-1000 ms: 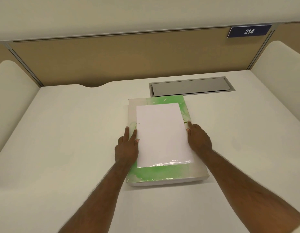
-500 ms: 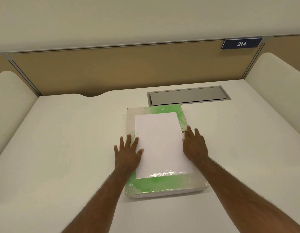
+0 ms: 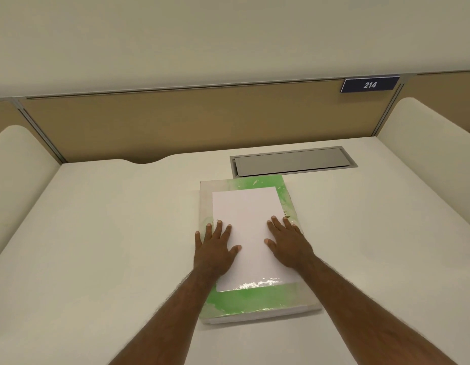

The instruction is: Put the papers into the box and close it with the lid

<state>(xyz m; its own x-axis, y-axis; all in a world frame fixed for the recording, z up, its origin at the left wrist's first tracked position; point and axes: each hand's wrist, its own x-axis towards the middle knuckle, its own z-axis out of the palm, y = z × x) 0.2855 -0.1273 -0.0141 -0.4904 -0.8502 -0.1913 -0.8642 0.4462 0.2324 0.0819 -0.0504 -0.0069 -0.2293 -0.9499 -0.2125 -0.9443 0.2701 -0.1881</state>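
A flat box (image 3: pixel 257 301) with a green and white glossy lid lies on the white desk, its lid on. A white sheet of paper (image 3: pixel 248 214) rests on top of the lid. My left hand (image 3: pixel 215 248) lies flat on the sheet's left edge with fingers spread. My right hand (image 3: pixel 288 242) lies flat on the sheet's right edge, fingers spread too. Neither hand grips anything. The inside of the box is hidden.
A grey cable hatch (image 3: pixel 291 162) is set in the desk (image 3: pixel 97 246) just behind the box. A tan partition (image 3: pixel 176 122) with a blue "214" sign (image 3: pixel 369 85) closes the back. Cream side dividers (image 3: pixel 18 180) stand left and right.
Both hands moved from the box's sides up onto the sheet and flattened with fingers spread. The view tilted upward a little.
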